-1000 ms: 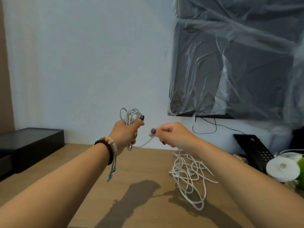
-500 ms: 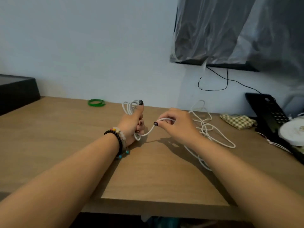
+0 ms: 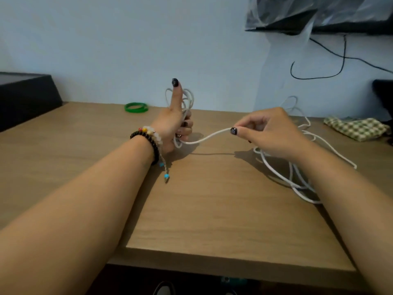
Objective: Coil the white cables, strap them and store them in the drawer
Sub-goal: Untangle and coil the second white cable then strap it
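Observation:
My left hand (image 3: 174, 126) grips several loops of white cable (image 3: 188, 101) above the wooden desk (image 3: 204, 209), thumb pointing straight up. From that coil a strand runs right to my right hand (image 3: 268, 133), which pinches it between thumb and forefinger. The loose rest of the cable (image 3: 297, 182) lies tangled on the desk under and behind my right forearm. A green strap ring (image 3: 136, 107) lies flat at the back of the desk, left of my left hand. No drawer is in view.
A black box (image 3: 23, 96) stands at the far left of the desk. A checked cloth (image 3: 357, 128) lies at the back right beside a dark object at the frame edge. A plastic-covered screen (image 3: 319, 15) hangs on the wall with a black wire below.
Both hands have come down to the desk. My right hand has drawn away to the right, stretching a strand out from the coil, and my left thumb has lifted straight up.

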Available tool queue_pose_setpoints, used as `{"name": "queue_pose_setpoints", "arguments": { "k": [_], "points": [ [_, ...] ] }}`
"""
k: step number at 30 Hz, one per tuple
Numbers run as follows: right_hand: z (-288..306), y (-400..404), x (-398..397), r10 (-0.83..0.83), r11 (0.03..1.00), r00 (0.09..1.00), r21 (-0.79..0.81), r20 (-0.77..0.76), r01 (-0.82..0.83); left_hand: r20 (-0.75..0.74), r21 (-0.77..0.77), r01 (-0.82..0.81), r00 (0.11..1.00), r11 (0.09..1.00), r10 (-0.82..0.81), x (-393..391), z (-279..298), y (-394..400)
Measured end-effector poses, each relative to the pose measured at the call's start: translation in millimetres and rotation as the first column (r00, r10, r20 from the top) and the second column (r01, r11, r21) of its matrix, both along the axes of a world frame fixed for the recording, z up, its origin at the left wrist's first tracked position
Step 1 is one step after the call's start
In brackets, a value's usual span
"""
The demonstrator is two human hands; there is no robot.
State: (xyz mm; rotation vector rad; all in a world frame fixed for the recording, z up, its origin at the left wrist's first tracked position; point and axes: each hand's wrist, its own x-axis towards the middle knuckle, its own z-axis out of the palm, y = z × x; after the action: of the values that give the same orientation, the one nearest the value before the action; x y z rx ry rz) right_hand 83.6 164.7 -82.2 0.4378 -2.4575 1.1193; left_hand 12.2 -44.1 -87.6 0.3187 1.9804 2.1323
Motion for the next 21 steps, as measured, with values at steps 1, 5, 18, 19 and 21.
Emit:
{"name": "queue_pose_setpoints", "arguments": {
  "k": [1, 5, 18, 19, 21],
  "points": [
    [0, 0, -1, -0.015, 1.000, 1.000, -0.008, -0.018, 0.015, -0.010, -0.009, 0.021, 1.000, 1.000, -0.021, 0, 0, -1],
    [-3, -11, 1, -0.017, 0.999, 0.993, -0.052, -0.114, 0.011, -0.094, -0.131, 0.179, 0.977, 0.975, -0.192, 5, -9, 6],
    [-2, -16, 0, -0.036, 0.997, 0.986, -0.074, -0.164, 0.024, -0.289, -0.605, 0.075, 0.907, 0.793, -0.306, 11, -5, 16],
    [-1, -15, 0, -0.048, 0.995, 0.986, -0.090, -0.157, 0.034, -0.288, -0.604, 0.066, 0.911, 0.794, -0.295, 12, -6, 16],
    [-1, -13, -1, -0.078, 0.991, 0.987, -0.120, -0.143, 0.061, -0.267, -0.566, 0.072, 0.926, 0.821, -0.266, 14, -6, 17]
  ]
}}
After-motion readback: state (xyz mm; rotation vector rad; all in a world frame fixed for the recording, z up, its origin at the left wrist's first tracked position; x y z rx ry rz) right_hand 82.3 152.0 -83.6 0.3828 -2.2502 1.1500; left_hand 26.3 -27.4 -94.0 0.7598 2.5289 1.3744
